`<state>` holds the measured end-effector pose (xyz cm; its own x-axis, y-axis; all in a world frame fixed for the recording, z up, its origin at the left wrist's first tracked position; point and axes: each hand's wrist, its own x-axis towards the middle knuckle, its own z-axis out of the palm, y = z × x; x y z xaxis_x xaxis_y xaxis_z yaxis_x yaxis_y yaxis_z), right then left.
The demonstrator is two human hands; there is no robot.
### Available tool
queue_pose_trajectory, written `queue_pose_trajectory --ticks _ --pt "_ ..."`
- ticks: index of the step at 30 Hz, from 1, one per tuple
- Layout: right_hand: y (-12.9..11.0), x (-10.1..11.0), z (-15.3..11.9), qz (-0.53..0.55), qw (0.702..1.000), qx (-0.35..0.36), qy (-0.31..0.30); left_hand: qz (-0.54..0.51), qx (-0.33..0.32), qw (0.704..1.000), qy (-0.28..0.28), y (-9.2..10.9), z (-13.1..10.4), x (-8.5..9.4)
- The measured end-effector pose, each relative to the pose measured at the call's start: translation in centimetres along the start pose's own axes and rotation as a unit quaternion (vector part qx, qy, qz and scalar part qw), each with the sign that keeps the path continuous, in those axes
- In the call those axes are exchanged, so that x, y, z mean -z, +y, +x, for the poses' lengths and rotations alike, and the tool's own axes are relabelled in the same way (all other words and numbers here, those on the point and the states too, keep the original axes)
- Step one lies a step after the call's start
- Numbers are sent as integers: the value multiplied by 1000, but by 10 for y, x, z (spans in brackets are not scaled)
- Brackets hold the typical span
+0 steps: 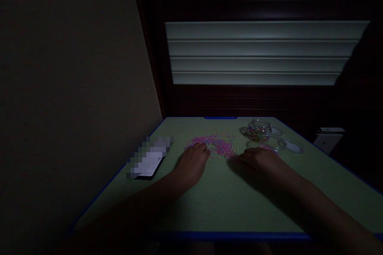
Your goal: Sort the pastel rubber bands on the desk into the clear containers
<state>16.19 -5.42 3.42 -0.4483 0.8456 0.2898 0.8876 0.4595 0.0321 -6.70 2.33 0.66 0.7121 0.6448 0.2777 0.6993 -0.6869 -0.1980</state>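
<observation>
A loose pile of small pink and multicoloured pieces (223, 147) is spread over the middle of the green table (221, 203). My left hand (196, 161) rests at the pile's left front edge, its fingers curled together over some pieces; what they hold, if anything, is hidden. Just right of the pile, my right hand (260, 159) is low over the table with its fingertips drawn together, too dark to show anything between them. Behind my right hand stands a clear round jar (259, 129) with coloured rings inside. A second clear container (271, 143) with pink pieces is partly behind that hand.
Clear round lids (291, 146) lie right of the containers. A phone-like flat object (152, 159), partly pixelated, lies at the table's left edge. A wall rises at left, and a white box (328, 139) stands beyond the right edge.
</observation>
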Motion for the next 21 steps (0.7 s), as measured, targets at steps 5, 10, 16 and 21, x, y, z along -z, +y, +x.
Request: queue_pose_trajectory --ticks 5,10,16,21 --pt "-3 3 1 -3 1000 -13 -1 -4 1 1000 3 1 0 -1" --pt "-4 4 2 -3 1000 -17 -8 -3 -7 1000 -5 1 0 1" --pt "-3 1 1 -8 1000 -14 -5 16 -12 1000 -2 1 0 1" --pt "-2 1 1 1 1000 -9 -5 24 -9 1000 -17 2 1 3"
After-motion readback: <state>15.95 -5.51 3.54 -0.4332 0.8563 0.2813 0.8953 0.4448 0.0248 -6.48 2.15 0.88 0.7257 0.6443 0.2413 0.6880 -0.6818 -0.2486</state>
